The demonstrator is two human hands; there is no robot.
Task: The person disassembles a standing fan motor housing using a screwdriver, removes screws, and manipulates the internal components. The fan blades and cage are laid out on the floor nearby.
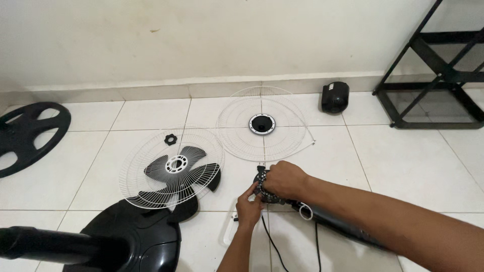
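Low on the tiled floor (403,166), near the picture's middle: right hand (283,179) curled over a small black motor unit (263,187), grip pressed around its top. Left hand (249,209) just below, fingers pinching the same unit from the near side; both hands touching it and each other. Motor unit held just above the floor, its details mostly hidden by the fingers. Trailing from it, a black cord (272,242) toward the lower edge, and beside the right forearm a long black housing (338,225) lying flat. Under the left wrist, a white flat piece (228,229), partly covered.

Farther left, a white wire grille (136,174) lying over a black fan blade (174,166), with a small black nut (170,139) resting on the grille's far rim. Beyond the hands, a second white grille (287,126) with a black centre ring, flat on the tiles. Near the wall, a black rear cover (335,97). At far right, a black metal rack (433,75). At lower left, a round black base (136,242) with a thick pole; at far left, a black spoked disc (30,136).
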